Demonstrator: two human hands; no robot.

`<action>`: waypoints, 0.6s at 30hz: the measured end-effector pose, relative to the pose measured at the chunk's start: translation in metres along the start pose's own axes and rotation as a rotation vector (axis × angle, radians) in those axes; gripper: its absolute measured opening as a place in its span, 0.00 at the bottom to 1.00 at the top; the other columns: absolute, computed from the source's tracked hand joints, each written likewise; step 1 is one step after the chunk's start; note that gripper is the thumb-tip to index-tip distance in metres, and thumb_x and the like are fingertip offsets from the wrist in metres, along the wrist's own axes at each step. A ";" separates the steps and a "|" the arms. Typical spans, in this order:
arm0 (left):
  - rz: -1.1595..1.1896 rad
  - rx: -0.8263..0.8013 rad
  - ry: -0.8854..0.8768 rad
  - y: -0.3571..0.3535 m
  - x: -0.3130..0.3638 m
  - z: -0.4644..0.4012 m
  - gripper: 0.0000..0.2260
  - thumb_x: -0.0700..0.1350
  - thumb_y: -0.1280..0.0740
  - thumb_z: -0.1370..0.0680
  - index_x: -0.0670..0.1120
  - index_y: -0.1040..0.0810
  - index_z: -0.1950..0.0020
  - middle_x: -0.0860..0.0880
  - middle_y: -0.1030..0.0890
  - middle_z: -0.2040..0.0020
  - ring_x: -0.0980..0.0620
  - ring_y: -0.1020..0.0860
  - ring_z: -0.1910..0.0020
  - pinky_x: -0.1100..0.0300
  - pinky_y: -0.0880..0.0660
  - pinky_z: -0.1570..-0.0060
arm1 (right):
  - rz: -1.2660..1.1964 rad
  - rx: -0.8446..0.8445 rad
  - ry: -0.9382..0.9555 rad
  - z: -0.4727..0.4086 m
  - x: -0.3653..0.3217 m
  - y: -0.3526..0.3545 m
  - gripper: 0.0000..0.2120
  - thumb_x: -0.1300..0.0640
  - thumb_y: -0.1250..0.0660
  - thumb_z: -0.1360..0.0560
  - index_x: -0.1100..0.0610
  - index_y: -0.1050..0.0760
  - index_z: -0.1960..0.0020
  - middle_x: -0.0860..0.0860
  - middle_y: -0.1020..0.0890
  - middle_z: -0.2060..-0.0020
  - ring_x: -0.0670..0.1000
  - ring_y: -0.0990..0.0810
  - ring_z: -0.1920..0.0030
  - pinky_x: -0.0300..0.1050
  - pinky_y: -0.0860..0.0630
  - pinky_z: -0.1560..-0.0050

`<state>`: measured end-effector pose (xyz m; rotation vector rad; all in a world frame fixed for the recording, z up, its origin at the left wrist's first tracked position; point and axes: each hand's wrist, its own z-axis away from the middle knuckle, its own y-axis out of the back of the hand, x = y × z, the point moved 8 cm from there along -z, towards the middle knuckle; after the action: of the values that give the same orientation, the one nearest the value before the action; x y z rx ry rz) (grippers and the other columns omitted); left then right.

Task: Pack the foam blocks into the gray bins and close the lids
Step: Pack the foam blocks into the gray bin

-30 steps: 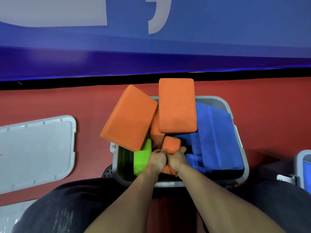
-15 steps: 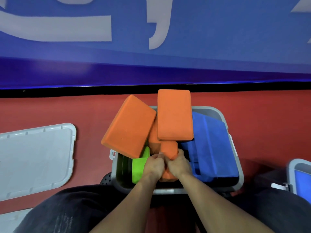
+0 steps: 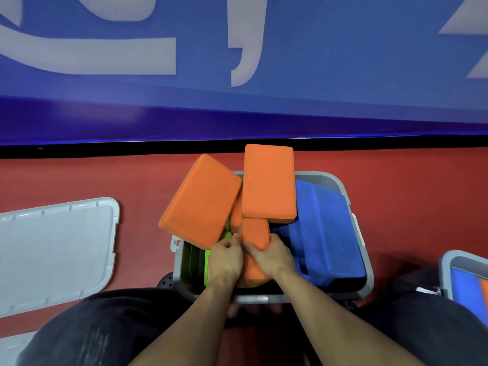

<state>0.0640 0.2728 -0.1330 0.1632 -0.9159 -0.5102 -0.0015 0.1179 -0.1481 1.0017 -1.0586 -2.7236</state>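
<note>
Both hands, left (image 3: 224, 260) and right (image 3: 272, 256), grasp an upright orange block (image 3: 254, 237) in the near middle of the bin (image 3: 368, 276). We judge packing underway; next we must seat it, then flatten two proud blocks (image 3: 200, 200).

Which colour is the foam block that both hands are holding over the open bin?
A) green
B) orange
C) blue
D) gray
B: the left hand and right hand both grip a small orange block standing upright in the gray bin, with the green block to its left and the blue blocks to its right.
</note>
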 end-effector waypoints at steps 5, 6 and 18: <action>0.043 -0.041 -0.004 0.003 -0.008 -0.001 0.14 0.55 0.38 0.18 0.49 0.16 0.52 0.49 0.17 0.59 0.50 0.20 0.58 0.56 0.25 0.57 | -0.063 -0.020 0.020 0.001 -0.002 -0.005 0.35 0.28 0.28 0.35 0.49 0.27 0.36 0.48 0.19 0.44 0.53 0.19 0.44 0.51 0.21 0.44; 0.046 -0.056 0.008 0.003 -0.012 -0.002 0.14 0.55 0.37 0.19 0.49 0.16 0.52 0.49 0.17 0.59 0.50 0.20 0.58 0.56 0.24 0.56 | -0.081 -0.028 0.019 0.001 -0.002 -0.006 0.35 0.29 0.28 0.34 0.49 0.27 0.36 0.48 0.19 0.44 0.52 0.19 0.44 0.51 0.21 0.43; 0.104 -0.030 0.100 0.014 -0.042 -0.021 0.17 0.57 0.21 0.31 0.46 0.16 0.53 0.51 0.14 0.56 0.52 0.17 0.53 0.54 0.20 0.49 | -0.313 -0.158 -0.121 -0.012 0.009 -0.020 0.36 0.34 0.24 0.32 0.50 0.28 0.30 0.50 0.18 0.45 0.53 0.16 0.48 0.58 0.15 0.53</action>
<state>0.0645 0.3034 -0.1710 0.1119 -0.8142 -0.4155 0.0016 0.1242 -0.1724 1.0694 -0.7368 -3.0936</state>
